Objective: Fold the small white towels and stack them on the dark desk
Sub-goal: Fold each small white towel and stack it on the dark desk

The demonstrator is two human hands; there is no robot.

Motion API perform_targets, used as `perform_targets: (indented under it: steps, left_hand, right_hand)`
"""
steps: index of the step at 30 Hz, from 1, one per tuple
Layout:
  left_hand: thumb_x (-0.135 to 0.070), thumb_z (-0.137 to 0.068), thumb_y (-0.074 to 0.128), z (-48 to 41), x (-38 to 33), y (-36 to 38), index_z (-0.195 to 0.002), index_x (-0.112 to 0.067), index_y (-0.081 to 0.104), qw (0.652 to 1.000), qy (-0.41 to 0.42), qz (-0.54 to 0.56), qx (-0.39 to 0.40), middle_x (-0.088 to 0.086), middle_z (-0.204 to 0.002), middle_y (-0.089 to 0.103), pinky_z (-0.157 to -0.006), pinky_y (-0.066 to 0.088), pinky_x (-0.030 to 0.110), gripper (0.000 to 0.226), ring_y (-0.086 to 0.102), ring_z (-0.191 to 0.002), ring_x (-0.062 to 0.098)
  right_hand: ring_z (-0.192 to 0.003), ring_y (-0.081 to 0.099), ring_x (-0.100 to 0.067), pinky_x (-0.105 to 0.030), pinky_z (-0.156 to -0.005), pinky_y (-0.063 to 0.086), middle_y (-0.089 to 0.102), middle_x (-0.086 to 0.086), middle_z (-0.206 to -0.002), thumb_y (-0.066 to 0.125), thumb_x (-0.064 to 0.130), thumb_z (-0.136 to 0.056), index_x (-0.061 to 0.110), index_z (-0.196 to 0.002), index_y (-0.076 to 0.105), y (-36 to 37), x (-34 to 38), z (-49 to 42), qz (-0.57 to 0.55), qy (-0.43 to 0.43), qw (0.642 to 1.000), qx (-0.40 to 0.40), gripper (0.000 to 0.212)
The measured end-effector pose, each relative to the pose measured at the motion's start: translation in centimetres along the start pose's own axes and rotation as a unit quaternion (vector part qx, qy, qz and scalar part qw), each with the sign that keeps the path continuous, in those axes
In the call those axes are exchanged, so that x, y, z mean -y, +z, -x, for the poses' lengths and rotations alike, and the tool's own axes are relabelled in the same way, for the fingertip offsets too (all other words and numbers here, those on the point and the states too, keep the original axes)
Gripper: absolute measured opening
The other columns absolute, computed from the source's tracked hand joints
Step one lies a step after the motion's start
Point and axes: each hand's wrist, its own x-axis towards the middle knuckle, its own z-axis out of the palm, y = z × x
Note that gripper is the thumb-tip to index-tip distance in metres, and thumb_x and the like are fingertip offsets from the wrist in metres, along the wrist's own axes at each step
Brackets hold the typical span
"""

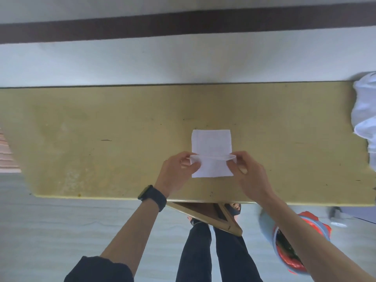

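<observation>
Yellowish desk [101, 139] spans the view below a pale wall. At 9 o'clock of the white towel [211, 143], lying near the desk's middle, the left hand [177, 169] pinches its raised fold. The right hand [248, 169] pinches it at 3 o'clock. Crumpled white cloths [365, 112] sit at the desk's 3 o'clock edge.
</observation>
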Motion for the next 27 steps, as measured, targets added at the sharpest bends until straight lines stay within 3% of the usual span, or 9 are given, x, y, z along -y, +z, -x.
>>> perform_targets:
  steps: [5, 9, 13, 21, 27]
  left_hand:
    - [-0.042, -0.091, 0.066, -3.9, -1.1, 1.2, -0.117, -0.029, 0.065, 0.99, -0.062, 0.111, -0.053, -0.006, -0.105, 0.069, -0.066, 0.045, 0.018, 0.03, 0.065, -0.094, 0.012]
    - [-0.039, -0.094, 0.063, -5.9, -1.7, 2.0, -0.112, -0.025, 0.064, 0.984, -0.087, 0.125, -0.097, -0.009, -0.1, 0.068, -0.064, 0.043, 0.016, 0.023, 0.063, -0.091, 0.008]
    - [-0.038, -0.095, 0.061, -6.8, -1.9, 2.3, -0.109, -0.024, 0.062, 0.982, -0.095, 0.118, -0.111, -0.012, -0.093, 0.064, -0.061, 0.04, 0.015, 0.02, 0.057, -0.08, 0.001]
    - [-0.033, -0.096, 0.06, -7.4, -1.7, 2.4, -0.103, -0.023, 0.06, 0.985, -0.079, 0.085, -0.128, -0.004, -0.087, 0.064, -0.057, 0.04, 0.019, 0.013, 0.054, -0.068, 0.007]
    - [-0.033, -0.097, 0.056, -7.8, -1.6, 2.7, -0.098, -0.024, 0.056, 0.987, -0.05, 0.049, -0.144, 0.003, -0.081, 0.066, -0.059, 0.048, 0.028, 0.009, 0.054, -0.063, 0.011]
  right_hand:
    - [-0.076, 0.057, -0.002, -0.012, -0.052, 0.04, 0.065, 0.009, -0.09, 0.05, 0.035, -0.101, 0.026, -0.099, 0.058, 0.9, 1.0, -4.3, -0.029, 0.085, 0.995, -0.048, 0.012]
    - [-0.071, 0.054, -0.007, -0.024, -0.055, 0.039, 0.059, 0.011, -0.082, 0.043, 0.038, -0.103, 0.024, -0.1, 0.053, 1.8, 1.2, -6.2, -0.022, 0.115, 0.99, -0.083, 0.018]
    - [-0.077, 0.056, -0.002, -0.025, -0.057, 0.038, 0.06, 0.015, -0.085, 0.041, 0.042, -0.103, 0.026, -0.104, 0.052, 2.4, 1.0, -7.5, -0.012, 0.133, 0.986, -0.097, 0.02]
    - [-0.079, 0.06, -0.01, -0.038, -0.068, 0.052, 0.062, 0.016, -0.084, 0.044, 0.044, -0.1, 0.028, -0.104, 0.054, 3.1, 0.7, -8.7, 0.044, 0.133, 0.984, -0.108, 0.019]
    - [-0.078, 0.06, -0.014, -0.039, -0.069, 0.052, 0.061, 0.014, -0.082, 0.046, 0.04, -0.1, 0.024, -0.105, 0.055, 3.4, 0.9, -8.9, 0.066, 0.123, 0.983, -0.119, 0.018]
